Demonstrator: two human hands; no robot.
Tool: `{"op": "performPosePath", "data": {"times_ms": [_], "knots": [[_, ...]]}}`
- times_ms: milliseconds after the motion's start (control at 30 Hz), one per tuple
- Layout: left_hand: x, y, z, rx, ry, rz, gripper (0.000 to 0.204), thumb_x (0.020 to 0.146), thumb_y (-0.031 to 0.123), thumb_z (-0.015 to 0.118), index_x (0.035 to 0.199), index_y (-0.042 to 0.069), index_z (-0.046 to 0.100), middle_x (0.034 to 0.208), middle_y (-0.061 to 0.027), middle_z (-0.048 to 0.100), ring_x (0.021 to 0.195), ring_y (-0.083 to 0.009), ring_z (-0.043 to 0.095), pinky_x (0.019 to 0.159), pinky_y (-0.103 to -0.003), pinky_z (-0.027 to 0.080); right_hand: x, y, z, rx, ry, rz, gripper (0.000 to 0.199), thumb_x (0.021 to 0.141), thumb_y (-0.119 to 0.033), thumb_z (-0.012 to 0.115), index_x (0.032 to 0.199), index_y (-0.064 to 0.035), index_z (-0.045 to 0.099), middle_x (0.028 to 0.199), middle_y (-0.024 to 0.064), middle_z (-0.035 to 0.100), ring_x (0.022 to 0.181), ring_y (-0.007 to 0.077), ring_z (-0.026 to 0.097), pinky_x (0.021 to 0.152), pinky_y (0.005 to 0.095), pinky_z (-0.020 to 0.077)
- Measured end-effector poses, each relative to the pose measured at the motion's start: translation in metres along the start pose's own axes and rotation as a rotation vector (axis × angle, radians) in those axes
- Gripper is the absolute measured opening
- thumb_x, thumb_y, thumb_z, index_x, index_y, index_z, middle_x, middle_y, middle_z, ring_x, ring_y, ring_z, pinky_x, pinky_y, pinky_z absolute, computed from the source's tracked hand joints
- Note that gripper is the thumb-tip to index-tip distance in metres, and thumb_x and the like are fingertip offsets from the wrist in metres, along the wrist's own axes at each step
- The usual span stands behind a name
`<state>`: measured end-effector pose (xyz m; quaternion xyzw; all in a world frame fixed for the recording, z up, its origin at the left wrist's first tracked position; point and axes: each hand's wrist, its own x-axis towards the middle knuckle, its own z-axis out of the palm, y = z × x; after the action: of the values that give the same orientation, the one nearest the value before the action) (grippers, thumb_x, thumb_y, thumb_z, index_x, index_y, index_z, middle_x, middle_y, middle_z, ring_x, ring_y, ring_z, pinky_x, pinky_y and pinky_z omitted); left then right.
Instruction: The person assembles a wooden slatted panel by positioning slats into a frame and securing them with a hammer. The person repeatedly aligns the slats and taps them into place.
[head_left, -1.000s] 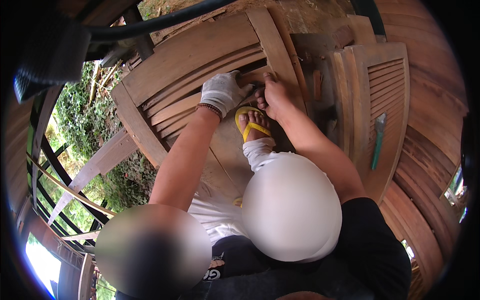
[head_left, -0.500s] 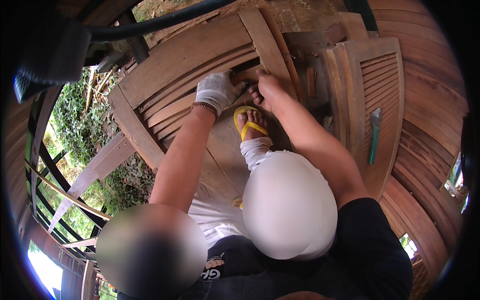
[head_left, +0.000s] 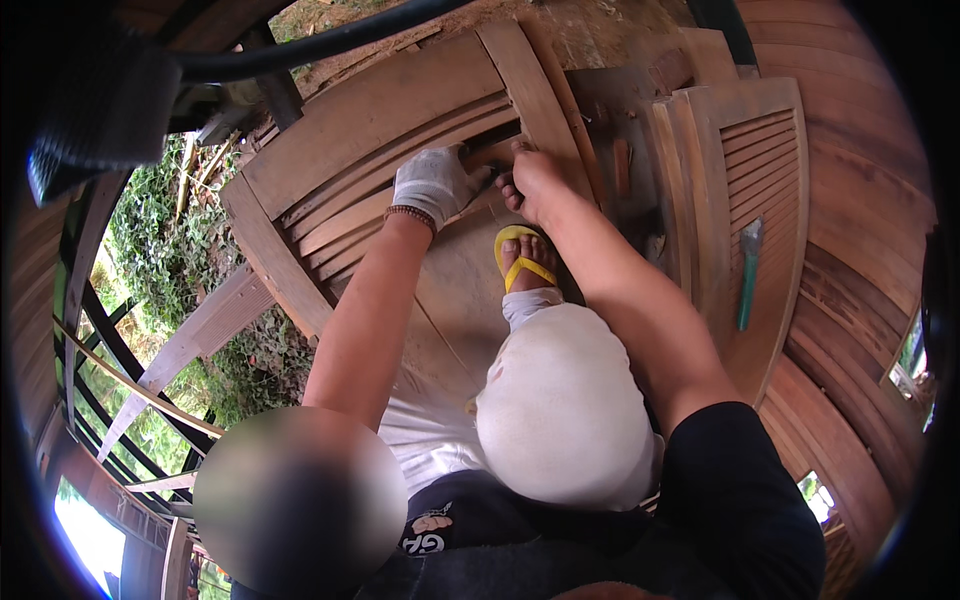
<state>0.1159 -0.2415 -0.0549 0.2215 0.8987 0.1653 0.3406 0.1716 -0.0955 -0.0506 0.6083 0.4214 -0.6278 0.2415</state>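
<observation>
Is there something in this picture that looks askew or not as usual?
Yes. Beside the gloved left hand, the slats in the wooden frame lie unevenly, with dark gaps, unlike the regular slats of the panel at right.

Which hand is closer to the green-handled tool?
Right. Your bare right hand is up and left of the green-handled tool; your gloved left hand is farther left.

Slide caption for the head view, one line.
Gloved left hand and bare right hand at the slats of a wooden panel; green-handled tool lies on a louvred panel at right.
</observation>
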Motion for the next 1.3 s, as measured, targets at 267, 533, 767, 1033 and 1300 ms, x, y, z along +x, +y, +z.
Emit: {"op": "performPosePath", "data": {"times_ms": [267, 533, 767, 1033, 1300], "knots": [[0.002, -0.001, 0.004, -0.011, 0.015, 0.003, 0.057, 0.086, 0.053, 0.064, 0.122, 0.010, 0.066, 0.115, -0.0197, 0.069, 0.109, -0.0360, 0.065, 0.091, -0.046, 0.052, 0.003, -0.004, 0.006, 0.028, 0.037, 0.022, 0.024, 0.108, -0.038, 0.038, 0.117, -0.0202, 0.050, 0.068, 0.0030, 0.053, 0.050, 0.0092, 0.041, 0.043, 0.0231, 0.0339], [-0.005, -0.005, 0.005, -0.022, 0.027, 0.092, 0.058, 0.085, 0.041, 0.071, 0.128, 0.005, 0.060, 0.114, -0.0225, 0.068, 0.110, -0.0380, 0.064, 0.094, -0.046, 0.051, 0.006, 0.006, -0.008, -0.020, -0.007, -0.071, 0.030, 0.106, -0.044, 0.045, 0.110, -0.0143, 0.052, 0.066, 0.0043, 0.054, 0.048, 0.0107, 0.043, 0.042, 0.0243, 0.0363], [-0.010, -0.012, 0.001, -0.068, 0.004, 0.173, 0.048, 0.084, 0.030, 0.072, 0.122, 0.004, 0.062, 0.113, -0.0208, 0.069, 0.109, -0.0368, 0.064, 0.094, -0.046, 0.051, 0.012, 0.016, -0.004, 0.018, 0.039, -0.113, 0.036, 0.104, -0.046, 0.048, 0.097, -0.0110, 0.053, 0.063, 0.0045, 0.054, 0.048, 0.0123, 0.046, 0.041, 0.0255, 0.0366], [-0.023, -0.010, 0.009, 0.059, 0.142, 0.256, 0.051, 0.088, 0.024, 0.064, 0.138, 0.015, 0.056, 0.121, -0.0246, 0.060, 0.100, -0.0419, 0.064, 0.088, -0.049, 0.052, 0.007, 0.009, -0.002, 0.038, 0.021, -0.088, 0.027, 0.106, -0.041, 0.046, 0.108, -0.0154, 0.054, 0.065, 0.0030, 0.052, 0.050, 0.0113, 0.041, 0.044, 0.0252, 0.0339], [-0.016, -0.012, 0.007, 0.107, 0.080, 0.258, 0.055, 0.087, 0.019, 0.064, 0.141, 0.021, 0.054, 0.119, -0.0220, 0.059, 0.096, -0.0405, 0.065, 0.085, -0.048, 0.054, 0.003, -0.003, 0.005, 0.012, 0.053, -0.060, 0.027, 0.107, -0.037, 0.041, 0.112, -0.0134, 0.054, 0.067, 0.0041, 0.054, 0.052, 0.0119, 0.045, 0.046, 0.0260, 0.0375]]}}
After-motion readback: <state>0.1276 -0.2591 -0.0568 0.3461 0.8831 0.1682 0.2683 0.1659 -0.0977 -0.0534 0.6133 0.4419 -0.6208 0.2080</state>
